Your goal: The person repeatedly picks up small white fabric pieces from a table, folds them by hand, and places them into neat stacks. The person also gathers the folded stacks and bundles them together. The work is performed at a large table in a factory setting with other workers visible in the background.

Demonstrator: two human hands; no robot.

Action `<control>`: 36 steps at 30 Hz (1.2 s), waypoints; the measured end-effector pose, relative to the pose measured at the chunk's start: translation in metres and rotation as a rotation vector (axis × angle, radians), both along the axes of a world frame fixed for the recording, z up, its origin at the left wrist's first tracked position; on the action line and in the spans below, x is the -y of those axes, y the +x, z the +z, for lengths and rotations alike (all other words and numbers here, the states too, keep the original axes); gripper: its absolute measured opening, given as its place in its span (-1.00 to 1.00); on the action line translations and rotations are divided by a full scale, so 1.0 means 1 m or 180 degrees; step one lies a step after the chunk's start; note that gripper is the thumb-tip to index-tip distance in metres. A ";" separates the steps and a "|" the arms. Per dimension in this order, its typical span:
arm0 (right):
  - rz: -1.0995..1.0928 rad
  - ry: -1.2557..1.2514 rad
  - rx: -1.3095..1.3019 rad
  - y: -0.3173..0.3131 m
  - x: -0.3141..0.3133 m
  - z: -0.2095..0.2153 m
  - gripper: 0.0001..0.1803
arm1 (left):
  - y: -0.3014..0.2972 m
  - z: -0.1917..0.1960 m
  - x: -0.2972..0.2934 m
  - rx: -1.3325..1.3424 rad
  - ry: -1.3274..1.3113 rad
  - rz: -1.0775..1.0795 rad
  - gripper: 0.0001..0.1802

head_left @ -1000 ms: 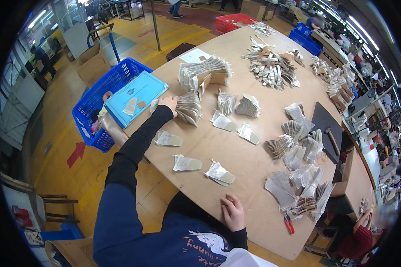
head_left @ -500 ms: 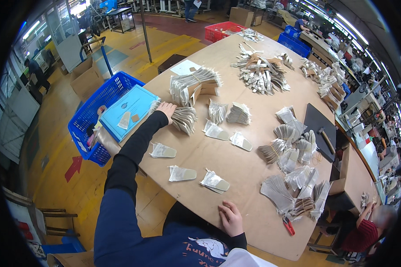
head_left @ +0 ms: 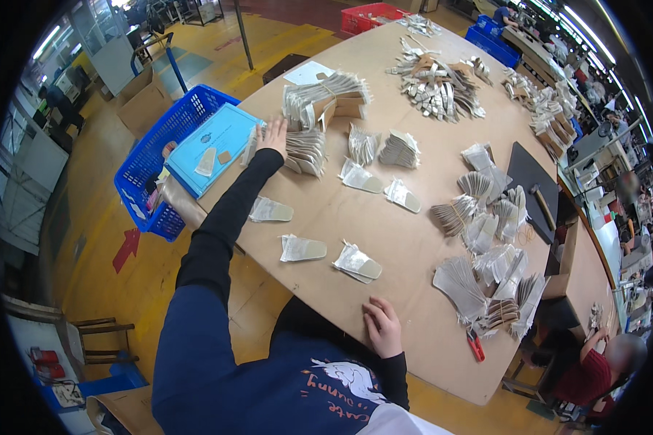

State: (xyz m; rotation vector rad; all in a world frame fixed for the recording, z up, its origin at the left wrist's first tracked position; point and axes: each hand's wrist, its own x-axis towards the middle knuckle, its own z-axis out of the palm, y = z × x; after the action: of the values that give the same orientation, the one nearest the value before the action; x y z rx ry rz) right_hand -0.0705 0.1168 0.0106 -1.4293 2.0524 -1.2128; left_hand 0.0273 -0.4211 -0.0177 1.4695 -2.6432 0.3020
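Fanned stack [head_left: 306, 154] lying under the left hand [head_left: 272, 138]

From my remote post I am finding the stack at the left edge of the surface [head_left: 422, 308], just in front of a larger banded bundle [head_left: 325, 98] and beside a blue folder [head_left: 221, 138]. The left hand is resting on top of the stack, fingers extended and slightly apart, not clamping anything that I am seeing. The right hand [head_left: 384, 330] is lying empty at the near edge, fingers loosely bent and apart. Tapered pieces [head_left: 302, 249] are lying spread between the hands.

I am judging the step in hand to be steadying or sorting the stack; I am not able to tell which. In my judgement, the next move is calling for a light grip on the edges, without disturbing the fan.
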 end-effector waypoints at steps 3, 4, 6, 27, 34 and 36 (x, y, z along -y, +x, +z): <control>-0.0010 -0.0041 0.0029 -0.001 0.001 0.001 -0.78 | 0.022 0.010 -0.019 -0.0291 0.0113 0.0027 -0.02; -0.0012 -0.0040 0.0033 -0.001 0.001 0.001 -0.78 | 0.030 0.011 -0.026 -0.0427 0.0127 0.0086 0.02; -0.0003 -0.0039 0.0077 -0.001 0.002 0.000 -0.78 | 0.052 0.010 -0.038 -0.0747 0.0347 0.0069 0.03; 0.0247 -0.0207 -0.0462 -0.014 -0.010 0.002 -0.78 | 0.148 -0.026 -0.140 -0.2365 0.1651 -0.1545 -0.08; -0.1370 -0.0307 -0.1204 -0.072 -0.035 0.043 -0.77 | 0.149 -0.015 -0.116 -0.1327 0.1677 -0.1335 -0.32; -0.1888 -0.0383 -0.1472 -0.094 -0.044 0.058 -0.77 | 0.153 -0.028 -0.117 -0.1591 0.1620 -0.1362 -0.33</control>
State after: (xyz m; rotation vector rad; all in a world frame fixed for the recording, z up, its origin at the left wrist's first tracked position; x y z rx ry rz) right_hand -0.1645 0.1603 0.0688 -1.2777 2.9129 -1.3208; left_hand 0.1806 -0.3042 -0.0460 0.8518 -2.5928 -0.7197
